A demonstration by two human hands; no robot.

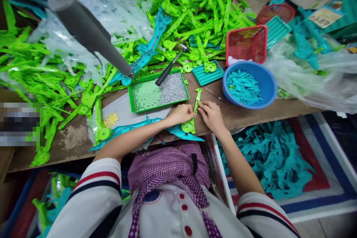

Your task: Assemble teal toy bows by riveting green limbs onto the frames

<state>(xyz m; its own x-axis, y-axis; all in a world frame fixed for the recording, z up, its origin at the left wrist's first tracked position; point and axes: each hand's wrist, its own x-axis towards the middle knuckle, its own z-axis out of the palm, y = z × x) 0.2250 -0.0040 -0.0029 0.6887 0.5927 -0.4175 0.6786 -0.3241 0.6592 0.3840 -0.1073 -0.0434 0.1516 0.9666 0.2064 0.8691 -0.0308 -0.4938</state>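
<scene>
1. Lime green at the left end of the table (242, 119): tangled heap (33, 70) of long parts, well apart from both hands.
2. Teal next: long strip (119, 131) along the near edge, partly under the left forearm (139, 130).
3. Now up to the green tray (132, 100), just beyond the left forearm; silvery small pieces (174, 91) in its right half, black-handled hammer (167, 71) slanting over its far rim.
4. Left hand (181, 114), close against the work: fingers curled in, thumb and forefinger pressed together; cannot tell what, if anything, between the tips.
5. And right between the two hands, the slim lime-green piece (198, 98), close to the table's near edge. Long axis pointing away from the body, narrow end toward the far edge with a slight lean right, broad end nearest, by the teal strip.
6. Right hand (213, 117), nearer the narrow end: fingertips drawn together, apparently pinching the slim shank from the right. Left hand nearer the broad end.
7. Onward right: thin metal tool (214, 94) just beyond the right hand, then blue bowl (269, 85) of teal bits (242, 87), near the near edge.
</scene>
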